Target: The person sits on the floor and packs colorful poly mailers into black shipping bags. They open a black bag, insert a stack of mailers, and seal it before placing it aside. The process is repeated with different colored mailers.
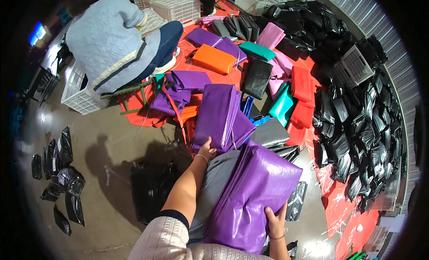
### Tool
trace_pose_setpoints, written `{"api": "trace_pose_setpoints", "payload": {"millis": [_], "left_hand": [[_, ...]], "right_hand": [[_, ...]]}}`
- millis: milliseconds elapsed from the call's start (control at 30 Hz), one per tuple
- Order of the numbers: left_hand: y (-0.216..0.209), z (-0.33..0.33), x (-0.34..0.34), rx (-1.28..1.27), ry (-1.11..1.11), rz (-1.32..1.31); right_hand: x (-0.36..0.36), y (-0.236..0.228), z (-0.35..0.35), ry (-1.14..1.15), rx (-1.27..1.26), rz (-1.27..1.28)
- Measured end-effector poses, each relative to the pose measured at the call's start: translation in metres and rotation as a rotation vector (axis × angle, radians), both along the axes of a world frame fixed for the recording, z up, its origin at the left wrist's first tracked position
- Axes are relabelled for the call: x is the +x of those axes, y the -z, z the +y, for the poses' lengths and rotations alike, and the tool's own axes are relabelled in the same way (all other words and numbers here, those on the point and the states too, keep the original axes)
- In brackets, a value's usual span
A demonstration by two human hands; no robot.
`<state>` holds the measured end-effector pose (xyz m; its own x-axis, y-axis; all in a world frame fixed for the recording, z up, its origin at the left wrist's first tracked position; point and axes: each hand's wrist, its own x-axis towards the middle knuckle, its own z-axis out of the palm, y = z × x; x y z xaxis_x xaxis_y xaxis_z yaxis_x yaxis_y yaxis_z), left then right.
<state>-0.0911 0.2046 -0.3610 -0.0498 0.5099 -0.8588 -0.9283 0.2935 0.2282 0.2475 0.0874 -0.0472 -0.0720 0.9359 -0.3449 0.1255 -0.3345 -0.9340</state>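
A large shiny purple folded plastic sheet (261, 188) lies across my lap. My right hand (276, 219) holds its right edge, the thumb on top and the other fingers partly hidden. Just ahead, a second purple folded sheet (216, 114) leans over the pile, and my left hand (207, 150) grips its lower corner. Beneath and beside that one are a grey folded sheet (270, 133) and blue straps (247, 107). Left of it, more purple pieces (190, 80) lie with a red strap (175, 107) hanging down.
Orange (215, 59), black (258, 79), green (282, 104) and red (302, 84) folded sheets cover the red ground sheet ahead. Black plastic packages (357, 130) are heaped along the right wall. A person (107, 41) sits at the far left by a white crate (78, 92). Black packages (70, 181) lie left.
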Motion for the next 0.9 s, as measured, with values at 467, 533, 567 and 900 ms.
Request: {"api": "trace_pose_setpoints", "payload": {"millis": [467, 533, 567, 900], "left_hand": [[-0.173, 0.019, -0.027, 0.329, -0.659, 0.941], [-0.236, -0.003, -0.023, 0.447, -0.624, 1.16], [-0.269, -0.019, -0.021, 0.473, -0.572, 1.305], [-0.473, -0.171, 0.042, 1.511, 0.002, 2.472]], "right_hand": [[0.001, -0.002, 0.006, 0.01, 0.061, 0.024], [-0.002, -0.012, 0.008, -0.048, 0.17, -0.098], [-0.003, -0.021, 0.009, -0.101, 0.349, -0.193], [0.009, -0.164, 0.03, 0.046, 1.718, -0.956]]}}
